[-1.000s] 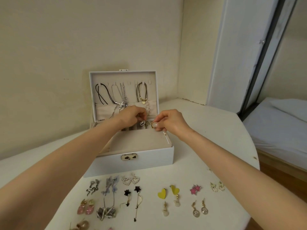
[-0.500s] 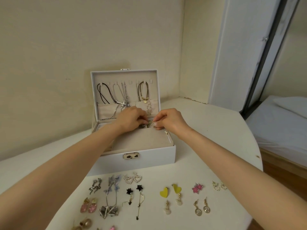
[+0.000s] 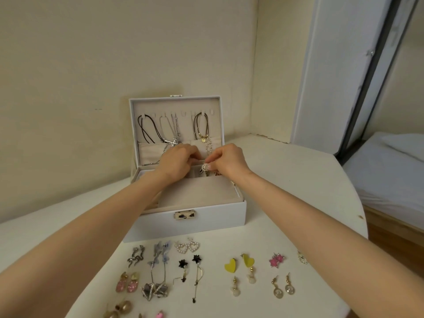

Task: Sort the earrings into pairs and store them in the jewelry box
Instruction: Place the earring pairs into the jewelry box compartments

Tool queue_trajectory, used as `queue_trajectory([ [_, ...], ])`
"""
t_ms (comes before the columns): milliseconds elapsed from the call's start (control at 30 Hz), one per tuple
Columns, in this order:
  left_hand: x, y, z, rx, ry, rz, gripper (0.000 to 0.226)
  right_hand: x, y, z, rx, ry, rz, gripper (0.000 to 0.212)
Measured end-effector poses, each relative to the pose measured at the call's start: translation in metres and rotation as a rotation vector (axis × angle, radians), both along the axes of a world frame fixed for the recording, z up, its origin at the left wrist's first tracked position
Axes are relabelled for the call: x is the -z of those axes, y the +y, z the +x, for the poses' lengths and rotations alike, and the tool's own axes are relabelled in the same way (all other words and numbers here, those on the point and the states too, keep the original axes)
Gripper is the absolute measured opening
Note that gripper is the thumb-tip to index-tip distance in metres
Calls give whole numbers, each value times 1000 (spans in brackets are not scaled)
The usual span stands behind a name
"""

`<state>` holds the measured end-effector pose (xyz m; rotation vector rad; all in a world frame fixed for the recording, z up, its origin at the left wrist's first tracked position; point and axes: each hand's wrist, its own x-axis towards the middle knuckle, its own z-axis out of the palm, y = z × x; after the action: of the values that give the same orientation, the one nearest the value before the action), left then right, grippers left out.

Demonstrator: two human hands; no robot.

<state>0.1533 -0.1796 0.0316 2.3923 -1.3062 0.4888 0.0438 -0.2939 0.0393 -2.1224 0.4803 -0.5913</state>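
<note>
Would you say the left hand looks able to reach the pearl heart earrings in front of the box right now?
Probably yes. The pearl heart earrings lie uncovered on the table just in front of the jewelry box; the left hand, working in the box, would only need to draw back.

right hand (image 3: 226, 160) lifted, earring (image 3: 204, 167) raised

Single head-worn wide-angle view, facing forward and down, near over the table (image 3: 286, 180), toward the corner wall (image 3: 114, 53)
</note>
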Motion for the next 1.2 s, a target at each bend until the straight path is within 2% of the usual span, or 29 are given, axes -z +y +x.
queue_trajectory([
  [133,0,11,-4,-79,-14,-103,23,4,4,14,28,84,-112,13],
  [267,4,20,-8,-85,-36,-128,22,3,6,24,63,167,-200,26],
  [367,5,23,-11,-86,-30,-136,22,5,9,27,48,197,-246,27],
  [533,4,25,-14,-82,-31,-131,21,6,5,25,14,181,-229,30],
  [700,4,27,-22,-56,-21,-137,19,-4,-3,4,12,47,-130,17],
  [1067,6,11,-107,165,69,-173,15,-3,-29,-90,-71,103,-158,14],
  [1200,14,-9,-136,295,-15,-135,15,0,-53,-126,-56,175,-239,12],
])
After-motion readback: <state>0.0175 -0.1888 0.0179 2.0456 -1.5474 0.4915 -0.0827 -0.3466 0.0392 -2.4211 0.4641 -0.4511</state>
